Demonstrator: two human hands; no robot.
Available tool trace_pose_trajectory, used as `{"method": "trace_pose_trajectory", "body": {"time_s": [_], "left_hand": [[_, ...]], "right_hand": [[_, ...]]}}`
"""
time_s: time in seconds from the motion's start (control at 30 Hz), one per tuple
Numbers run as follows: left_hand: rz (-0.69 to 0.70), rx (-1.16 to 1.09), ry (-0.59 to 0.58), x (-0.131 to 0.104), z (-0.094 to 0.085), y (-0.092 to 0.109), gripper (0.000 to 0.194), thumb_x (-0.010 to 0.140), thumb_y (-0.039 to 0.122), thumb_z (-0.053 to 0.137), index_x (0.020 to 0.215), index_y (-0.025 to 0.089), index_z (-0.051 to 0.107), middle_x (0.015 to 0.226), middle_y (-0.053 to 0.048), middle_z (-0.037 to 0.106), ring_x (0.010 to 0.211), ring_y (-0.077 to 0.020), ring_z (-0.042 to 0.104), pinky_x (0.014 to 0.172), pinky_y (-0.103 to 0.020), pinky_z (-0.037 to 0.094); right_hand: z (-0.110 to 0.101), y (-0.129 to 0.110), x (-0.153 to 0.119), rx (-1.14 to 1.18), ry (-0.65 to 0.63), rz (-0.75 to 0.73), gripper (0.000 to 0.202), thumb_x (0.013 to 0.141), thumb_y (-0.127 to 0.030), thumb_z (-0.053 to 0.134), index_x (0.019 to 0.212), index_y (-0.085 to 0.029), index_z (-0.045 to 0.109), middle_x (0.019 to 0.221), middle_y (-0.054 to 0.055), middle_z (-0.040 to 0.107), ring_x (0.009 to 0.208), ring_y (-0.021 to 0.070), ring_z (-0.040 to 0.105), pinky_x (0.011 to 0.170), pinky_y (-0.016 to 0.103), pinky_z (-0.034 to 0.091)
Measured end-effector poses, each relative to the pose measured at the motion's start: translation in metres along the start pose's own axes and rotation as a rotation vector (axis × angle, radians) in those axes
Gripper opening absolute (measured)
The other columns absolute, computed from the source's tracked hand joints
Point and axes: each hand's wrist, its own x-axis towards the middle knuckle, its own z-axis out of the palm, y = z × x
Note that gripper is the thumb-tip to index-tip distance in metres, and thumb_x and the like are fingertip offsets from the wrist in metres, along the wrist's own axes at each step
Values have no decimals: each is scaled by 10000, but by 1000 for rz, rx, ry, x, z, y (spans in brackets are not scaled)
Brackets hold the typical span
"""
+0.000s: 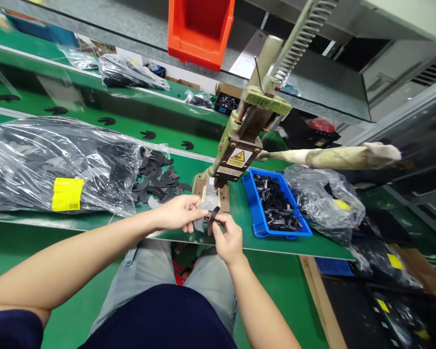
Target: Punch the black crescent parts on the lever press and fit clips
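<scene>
Just in front of the hand press point(240, 145), both hands meet near the edge of the green bench. My left hand point(179, 213) is closed in a pinch on a light grey curved piece point(199, 224). Between the thumb and fingers of my right hand point(228, 237) is a dark curved plastic piece point(213, 220), held upright and close to the left fingertips. Whether the two pieces touch, I cannot tell. Loose dark curved pieces point(160, 182) lie in a pile left of the press. To its right stands a blue bin point(256, 213) of small black parts.
A large clear bag point(58, 155) of curved pieces covers the left of the bench. Behind it, several dark pieces point(107, 121) lie spaced along a green strip. The press's wrapped lever point(334, 156) juts right above another bag point(319, 194). An orange bin point(201, 53) hangs overhead.
</scene>
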Motion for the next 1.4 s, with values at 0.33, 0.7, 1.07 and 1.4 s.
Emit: {"method": "trace_pose_trajectory", "body": {"time_s": [0.33,0.7,1.07,1.4], "left_hand": [[317,459,214,0,17,-2,444,1003,464,549,647,198,537,752,-17,560,738,-166,547,698,-296,438],[136,-352,-85,15,38,-28,419,874,569,743,941,192,573,812,8,577,694,-142,581,597,-263,506],[274,368,182,9,27,-115,333,1032,458,542,814,210,581,717,16,563,663,-145,527,641,-248,425],[432,579,170,14,32,-132,227,1037,288,562,821,223,534,715,15,597,645,-134,579,625,-242,417]], "right_hand": [[-14,-3,2,-136,-40,-169,114,933,-232,621,1023,-232,690,962,66,730,878,189,668,829,359,547],[-46,-23,3,-74,-138,29,150,973,-351,617,1028,-222,670,915,28,719,818,144,680,771,292,565],[-128,22,115,-425,-56,270,201,966,-377,587,972,-192,665,860,9,704,791,138,657,786,302,564],[-245,91,293,-925,220,354,430,976,-475,620,1290,-181,618,1265,91,674,1145,221,661,1031,483,558]]}}
